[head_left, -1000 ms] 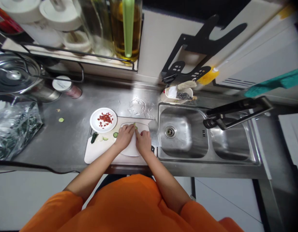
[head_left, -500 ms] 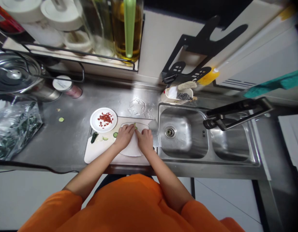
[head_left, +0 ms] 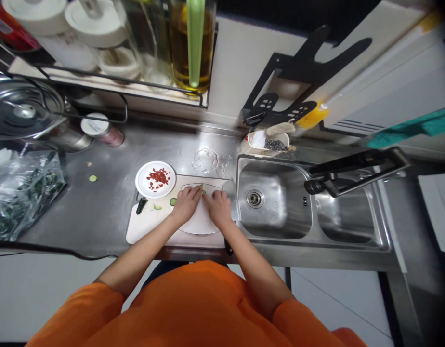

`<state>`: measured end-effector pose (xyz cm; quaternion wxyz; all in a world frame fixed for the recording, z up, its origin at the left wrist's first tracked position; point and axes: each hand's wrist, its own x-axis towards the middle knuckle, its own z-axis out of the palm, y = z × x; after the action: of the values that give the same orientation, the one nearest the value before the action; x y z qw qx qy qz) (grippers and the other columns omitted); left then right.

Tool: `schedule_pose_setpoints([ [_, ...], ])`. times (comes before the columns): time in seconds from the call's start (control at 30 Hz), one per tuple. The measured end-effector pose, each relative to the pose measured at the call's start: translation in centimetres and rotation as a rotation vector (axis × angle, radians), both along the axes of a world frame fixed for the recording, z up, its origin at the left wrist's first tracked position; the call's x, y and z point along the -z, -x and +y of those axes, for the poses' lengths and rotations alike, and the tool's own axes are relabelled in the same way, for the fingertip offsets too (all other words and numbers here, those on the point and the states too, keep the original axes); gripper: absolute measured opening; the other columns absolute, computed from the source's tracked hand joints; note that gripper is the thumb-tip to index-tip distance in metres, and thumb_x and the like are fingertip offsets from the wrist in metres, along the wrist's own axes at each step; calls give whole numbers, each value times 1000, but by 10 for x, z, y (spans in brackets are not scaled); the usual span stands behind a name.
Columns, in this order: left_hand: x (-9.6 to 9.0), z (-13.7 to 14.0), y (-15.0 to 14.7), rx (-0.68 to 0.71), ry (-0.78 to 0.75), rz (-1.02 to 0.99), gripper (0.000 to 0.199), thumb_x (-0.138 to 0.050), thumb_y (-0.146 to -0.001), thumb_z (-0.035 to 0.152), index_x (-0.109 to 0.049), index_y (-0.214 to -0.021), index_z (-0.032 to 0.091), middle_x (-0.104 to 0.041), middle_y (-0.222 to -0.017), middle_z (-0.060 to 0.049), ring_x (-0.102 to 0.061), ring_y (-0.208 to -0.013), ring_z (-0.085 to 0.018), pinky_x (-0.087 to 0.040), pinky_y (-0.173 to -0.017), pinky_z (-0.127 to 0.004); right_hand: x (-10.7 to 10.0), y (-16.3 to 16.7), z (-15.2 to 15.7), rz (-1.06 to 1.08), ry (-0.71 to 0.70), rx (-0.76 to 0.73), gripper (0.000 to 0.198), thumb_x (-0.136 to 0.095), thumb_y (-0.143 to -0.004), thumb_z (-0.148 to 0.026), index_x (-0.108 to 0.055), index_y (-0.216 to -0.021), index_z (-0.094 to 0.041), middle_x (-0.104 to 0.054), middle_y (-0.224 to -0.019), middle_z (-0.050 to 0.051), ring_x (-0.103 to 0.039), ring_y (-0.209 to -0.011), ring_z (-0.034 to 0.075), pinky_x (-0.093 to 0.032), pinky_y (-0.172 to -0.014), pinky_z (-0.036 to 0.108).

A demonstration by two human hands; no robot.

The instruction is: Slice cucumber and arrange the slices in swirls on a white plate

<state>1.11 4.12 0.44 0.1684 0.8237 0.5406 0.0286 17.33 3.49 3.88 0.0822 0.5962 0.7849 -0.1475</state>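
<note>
Both hands over the white cutting board (head_left: pixel 146 230) on the steel surface (head_left: pixel 99 212), just left of the sink (head_left: pixel 276 202).

Left hand (head_left: pixel 185 204): fingers curled and pressed together, fingertips down on a small green vegetable piece (head_left: pixel 202 188) at the far side of the board. Only a sliver of green shows past the fingertips, so can't say exactly how it's gripped.

Right hand (head_left: pixel 218 208): closed, knuckles up, just beside the left hand. A dark handle end (head_left: pixel 228 246) sticks out below the wrist at the board's near edge, and a pale flat blade (head_left: pixel 230 185) shows past the fingers toward the sink. Reads as a knife held in a fist. The fingers cover the junction.

On the board left of the hands: one round cucumber slice (head_left: pixel 173 201), a pale wedge (head_left: pixel 157 207), a dark green end piece (head_left: pixel 140 206).

White plate (head_left: pixel 140 185) with chopped red chili (head_left: pixel 157 177) overlaps the board's far-left corner.

Rest: stray green slice (head_left: pixel 93 178) on the surface well left of the board, clear bag of greens (head_left: pixel 22 193) at far left, pot lid (head_left: pixel 22 111) and a jar (head_left: pixel 101 131) behind it, wet patch (head_left: pixel 205 159) behind the board, sponge dish (head_left: pixel 268 140) at the sink's back edge, black faucet (head_left: pixel 352 168) over the right basin. Orange shirt (head_left: pixel 193 308) fills the bottom of the view.
</note>
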Motion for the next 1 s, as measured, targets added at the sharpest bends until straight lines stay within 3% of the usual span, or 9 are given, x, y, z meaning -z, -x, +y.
schedule_pose_setpoints([
  [0.3, -8, 1, 3, -67, -29, -99, 47, -38, -88, 16, -46, -134, 19, -47, -137, -12, -42, -114, -28, -38, -89, -43, -1, -5, 2, 43, -12, -31, 43, -41, -91, -18, -49, -128, -38, -47, -105, 9, -33, -99, 26, -30, -70, 32],
  [0.43, -18, -4, 30, -280, -118, -221, 42, -38, -85, 13, -56, -124, 16, -58, -122, -12, -50, -106, -24, -39, -93, -39, -4, -9, -2, 67, -27, 5, 46, -43, -87, -14, -51, -128, -34, -48, -106, 10, -34, -99, 25, -30, -69, 32],
  [0.57, -22, -25, 64, -544, -128, -171, 31, -43, -85, 22, -65, -105, 14, -66, -97, -12, -56, -93, -25, -42, -88, -37, -4, -12, -14, 98, -22, 59, 39, -44, -88, -14, -56, -122, -29, -50, -107, 10, -34, -99, 25, -30, -69, 31],
  [0.73, -18, -48, 75, -590, -41, -156, 33, -45, -85, 29, -66, -105, 15, -67, -97, -11, -59, -93, -25, -43, -87, -35, -3, -9, -30, 141, 1, 82, 32, -43, -90, -18, -58, -116, -27, -51, -107, 10, -34, -101, 25, -30, -70, 31],
  [1.0, -12, -41, 62, -654, 49, -219, 33, -49, -84, 38, -67, -103, 17, -69, -97, -9, -62, -91, -23, -44, -84, -32, -2, -3, -41, 152, 23, 63, 27, -44, -89, -18, -61, -108, -26, -52, -104, 9, -34, -100, 25, -30, -71, 32],
])
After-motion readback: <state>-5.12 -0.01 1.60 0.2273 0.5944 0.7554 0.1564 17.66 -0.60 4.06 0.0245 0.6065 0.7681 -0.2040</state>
